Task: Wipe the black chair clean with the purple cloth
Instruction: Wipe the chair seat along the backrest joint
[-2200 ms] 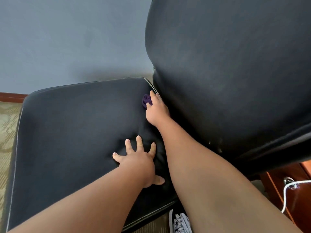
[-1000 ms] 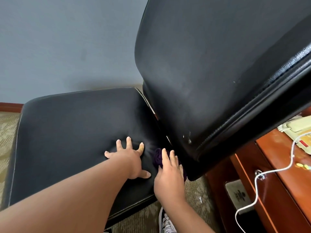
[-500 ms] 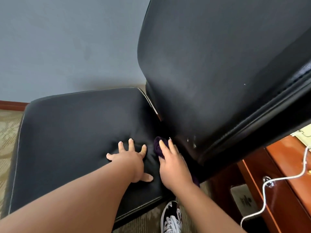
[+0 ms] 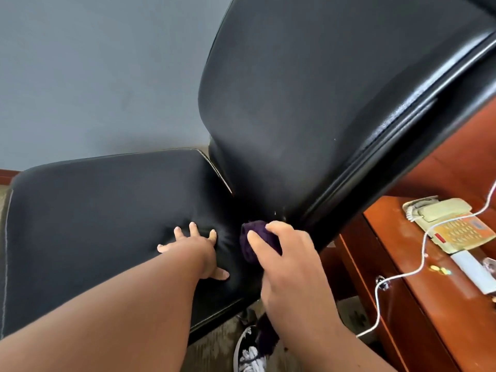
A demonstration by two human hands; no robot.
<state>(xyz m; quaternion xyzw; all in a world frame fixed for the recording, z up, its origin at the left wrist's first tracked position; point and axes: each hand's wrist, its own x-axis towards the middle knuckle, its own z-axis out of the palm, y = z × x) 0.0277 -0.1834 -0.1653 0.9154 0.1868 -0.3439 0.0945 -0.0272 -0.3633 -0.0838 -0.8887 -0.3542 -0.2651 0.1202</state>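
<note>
Grey wall behind one black chair (image 4: 308,103). Left hand (image 4: 197,247), fingers spread, presses the seat; right hand (image 4: 290,253) grips one purple cloth (image 4: 253,240) at the seat-back crease. One telephone (image 4: 451,224) on one desk (image 4: 429,304).

seat (image 4: 94,210) open leftward, backrest (image 4: 308,89) blocks right

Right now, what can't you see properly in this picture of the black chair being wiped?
Head view:
- Crumpled purple cloth: mostly covered by the right hand gripping it.
- Black leather chair: backrest top cut off by the upper edge; underside hidden by the seat.
- Cream desk telephone: key labels too small to read.
- Black-and-white patterned sneaker: partly cut off by the bottom edge.
</note>
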